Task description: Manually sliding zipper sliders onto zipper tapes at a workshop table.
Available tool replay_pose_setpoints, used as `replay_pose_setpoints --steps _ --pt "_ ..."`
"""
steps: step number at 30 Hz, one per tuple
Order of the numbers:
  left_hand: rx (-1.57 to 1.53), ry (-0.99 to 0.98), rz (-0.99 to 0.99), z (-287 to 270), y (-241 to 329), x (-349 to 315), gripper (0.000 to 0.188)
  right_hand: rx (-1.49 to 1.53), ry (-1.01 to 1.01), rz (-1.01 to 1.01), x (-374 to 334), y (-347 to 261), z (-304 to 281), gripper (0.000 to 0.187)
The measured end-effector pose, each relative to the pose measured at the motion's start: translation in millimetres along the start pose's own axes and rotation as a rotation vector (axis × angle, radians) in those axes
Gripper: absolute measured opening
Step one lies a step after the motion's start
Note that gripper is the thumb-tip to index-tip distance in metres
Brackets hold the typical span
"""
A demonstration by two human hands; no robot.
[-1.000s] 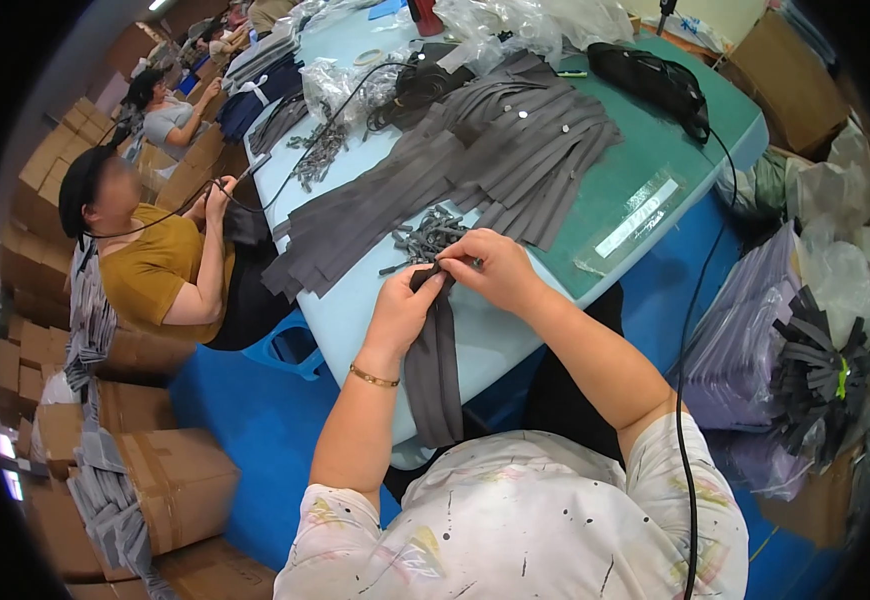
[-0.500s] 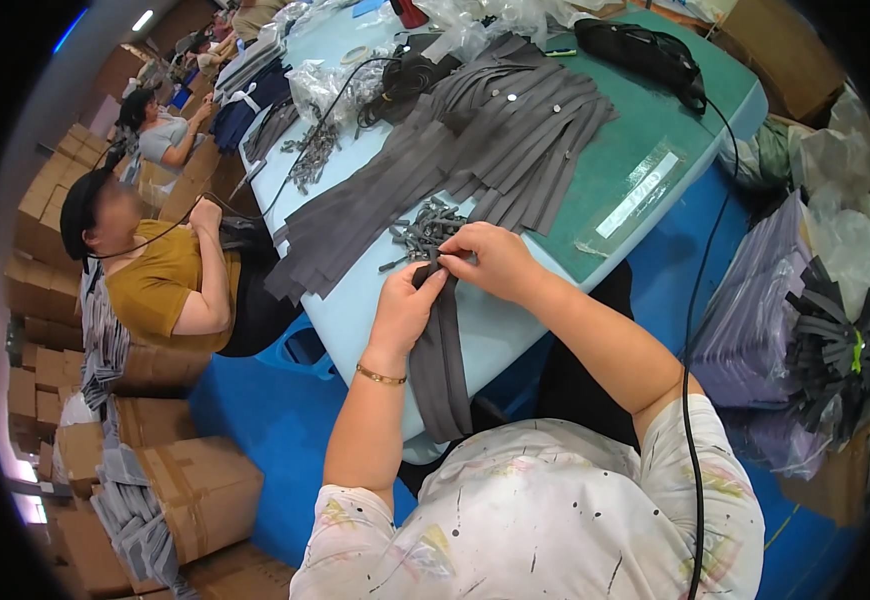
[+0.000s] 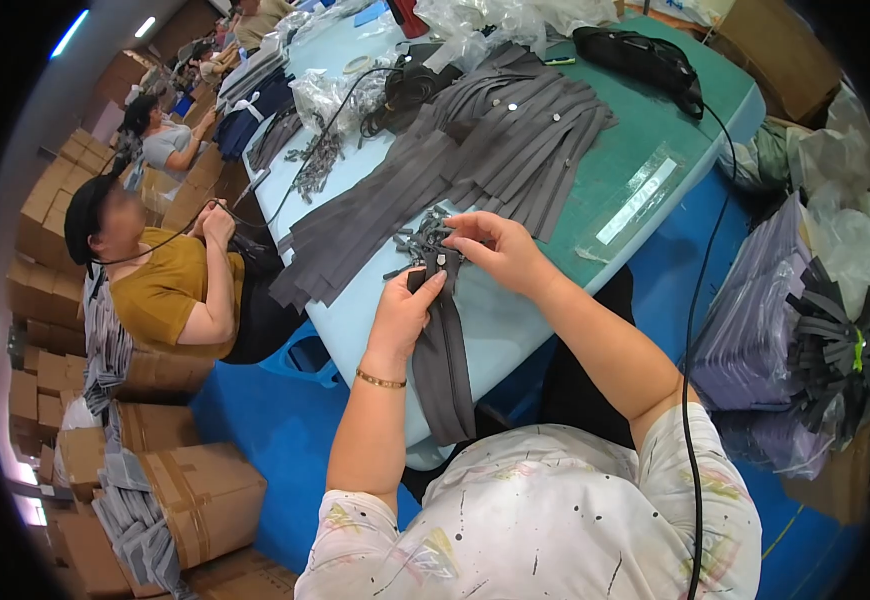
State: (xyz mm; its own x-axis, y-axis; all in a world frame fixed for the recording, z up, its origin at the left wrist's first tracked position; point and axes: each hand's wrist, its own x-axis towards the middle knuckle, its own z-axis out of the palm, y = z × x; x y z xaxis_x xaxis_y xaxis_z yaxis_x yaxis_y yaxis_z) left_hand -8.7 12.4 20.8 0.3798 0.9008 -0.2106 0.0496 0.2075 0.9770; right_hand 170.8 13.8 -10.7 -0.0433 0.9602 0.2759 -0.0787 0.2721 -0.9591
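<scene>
My left hand is closed around the top end of a dark grey zipper, thumb on top. The zipper's tapes hang down over the table's near edge. A small shiny piece, seemingly a zipper slider, shows at the gripped end. Just beyond and to the right, my right hand is raised with thumb and forefinger apart, beside a small heap of grey zipper sliders. Whether something tiny touches its fingertips is not clear. A large fan of grey zipper strips lies behind the heap.
The table also bears a second slider heap, plastic bags and a black pouch. A black cable runs down my right side. A co-worker sits at left near cartons. Wrapped bundles stand at right.
My right hand has lifted off the zipper end, moving slightly up and right, with its fingers parted. The left hand keeps its hold, and the slider-like piece now shows. The co-worker's hands have shifted.
</scene>
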Motion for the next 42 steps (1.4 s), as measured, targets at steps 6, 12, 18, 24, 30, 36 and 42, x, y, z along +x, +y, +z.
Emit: replay_pose_setpoints --steps 6,12,18,24,30,36,42 --pt "0.000 -0.019 -0.013 -2.9 -3.7 0.8 0.009 0.017 -0.018 0.041 0.1 -0.4 1.4 0.027" --pt "-0.006 -0.020 -0.006 -0.1 -4.7 1.2 0.009 0.189 -0.030 0.079 -1.6 0.1 5.6 0.027" --pt "0.054 0.050 0.071 3.0 -4.1 0.2 0.011 0.014 -0.039 0.082 -3.3 2.0 5.0 0.021" --pt "0.061 0.036 0.112 2.5 -3.6 0.2 0.011 -0.163 -0.040 -0.069 -5.7 4.0 9.2 0.027" --pt "0.049 -0.023 0.078 -0.1 -0.3 -0.6 0.010 -0.290 -0.080 -0.075 -5.2 0.9 11.3 0.019" --pt "0.009 -0.017 0.023 2.3 1.0 -1.0 0.012 -0.244 -0.056 -0.069 -3.9 7.0 11.1 0.018" --pt "-0.016 -0.001 0.011 -0.2 0.2 -1.5 0.015 -0.300 -0.097 -0.075 -4.7 -2.7 7.4 0.023"
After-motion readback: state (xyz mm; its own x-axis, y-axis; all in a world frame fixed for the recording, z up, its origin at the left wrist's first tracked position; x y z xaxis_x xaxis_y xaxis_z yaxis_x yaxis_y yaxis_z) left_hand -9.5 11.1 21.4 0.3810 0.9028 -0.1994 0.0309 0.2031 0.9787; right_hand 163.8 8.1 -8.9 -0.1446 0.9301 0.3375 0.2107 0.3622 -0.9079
